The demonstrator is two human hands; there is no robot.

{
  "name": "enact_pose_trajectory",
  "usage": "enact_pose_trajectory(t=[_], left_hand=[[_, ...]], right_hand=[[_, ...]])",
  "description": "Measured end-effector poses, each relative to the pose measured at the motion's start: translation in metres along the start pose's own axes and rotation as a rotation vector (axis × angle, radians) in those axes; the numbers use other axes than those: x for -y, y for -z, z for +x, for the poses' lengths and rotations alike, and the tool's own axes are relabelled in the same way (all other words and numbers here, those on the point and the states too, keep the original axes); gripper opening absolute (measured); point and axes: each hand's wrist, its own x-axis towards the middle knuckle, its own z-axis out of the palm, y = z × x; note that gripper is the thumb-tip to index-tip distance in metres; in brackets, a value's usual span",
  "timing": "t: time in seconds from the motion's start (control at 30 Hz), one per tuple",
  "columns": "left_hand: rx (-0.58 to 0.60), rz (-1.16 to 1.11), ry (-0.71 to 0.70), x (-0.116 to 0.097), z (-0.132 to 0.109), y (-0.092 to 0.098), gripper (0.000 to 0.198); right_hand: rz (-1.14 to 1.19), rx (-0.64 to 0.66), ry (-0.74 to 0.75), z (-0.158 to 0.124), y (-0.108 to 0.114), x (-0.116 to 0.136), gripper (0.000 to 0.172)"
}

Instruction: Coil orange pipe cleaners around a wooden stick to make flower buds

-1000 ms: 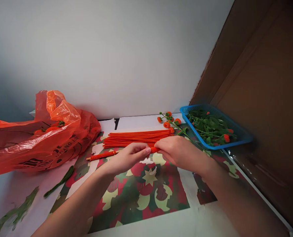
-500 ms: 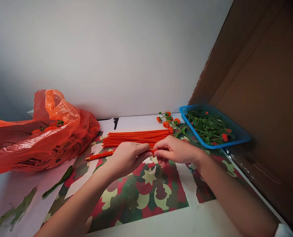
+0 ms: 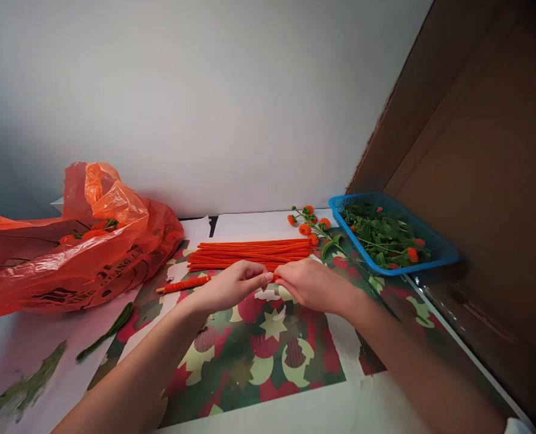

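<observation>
Both of my hands meet over the patterned sheet, fingers closed in pinches. A small orange piece, which looks like pipe cleaner (image 3: 274,276), shows between the fingertips; the rest of it is hidden. My left hand (image 3: 234,286) grips it from the left, thumb uppermost. Facing it, my right hand (image 3: 311,284) grips from the right with its fingers curled under. Just behind lies a bundle of orange pipe cleaners (image 3: 250,248). A stick wrapped in orange pipe cleaner (image 3: 184,284) runs partly behind my left hand; whether it joins the held piece I cannot tell.
An orange plastic bag (image 3: 114,259) holding orange flowers stands left. Near it lie a green twisted strip (image 3: 105,333) and a green leafy piece (image 3: 33,386). A flower stem (image 3: 315,222) lies beside the blue basket (image 3: 389,272) of greenery. Cardboard (image 3: 480,150) rises at right.
My right hand has rolled over, its fingers now tucked in and its back facing up. My left thumb has come up into view at the orange piece. The wrapped stick stays in place.
</observation>
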Motion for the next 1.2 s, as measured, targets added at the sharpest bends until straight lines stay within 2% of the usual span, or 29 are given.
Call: enact_pose_trajectory(t=[0.13, 0.3, 0.37, 0.43, 0.5, 0.57, 0.67, 0.8, 0.97, 1.2], left_hand=[[-0.104, 0.251, -0.051, 0.003, 0.001, -0.003, 0.035], [-0.227, 0.567, -0.24, 0.008, 0.002, -0.005, 0.033], [-0.276, 0.682, -0.369, 0.009, 0.003, -0.004, 0.032], [-0.321, 0.796, -0.489, 0.01, 0.004, -0.004, 0.033], [-0.342, 0.881, -0.556, 0.01, 0.005, -0.007, 0.035], [-0.331, 0.876, -0.549, 0.008, 0.005, -0.009, 0.033], [-0.25, 0.68, -0.387, 0.005, 0.003, -0.011, 0.027], [-0.096, 0.382, -0.182, 0.001, -0.001, -0.008, 0.028], [-0.093, 0.245, -0.161, 0.003, 0.0, -0.006, 0.031], [-0.038, 0.01, -0.155, 0.004, 0.003, -0.008, 0.038]], right_hand=[[0.05, -0.008, -0.052, 0.004, -0.008, -0.001, 0.021], [0.385, 0.009, -0.085, 0.002, -0.002, -0.01, 0.017], [0.63, 0.107, -0.108, 0.001, 0.002, -0.018, 0.023], [0.893, 0.273, -0.148, 0.002, 0.004, -0.027, 0.033], [1.02, 0.421, -0.178, 0.004, 0.002, -0.035, 0.043], [1.054, 0.477, -0.159, 0.006, -0.001, -0.039, 0.044], [0.977, 0.379, -0.101, 0.007, -0.004, -0.037, 0.033], [0.635, 0.192, -0.051, 0.006, -0.001, -0.025, 0.024], [0.308, 0.036, 0.004, 0.002, 0.005, -0.014, 0.028], [0.036, 0.029, -0.007, -0.004, 0.011, -0.003, 0.029]])
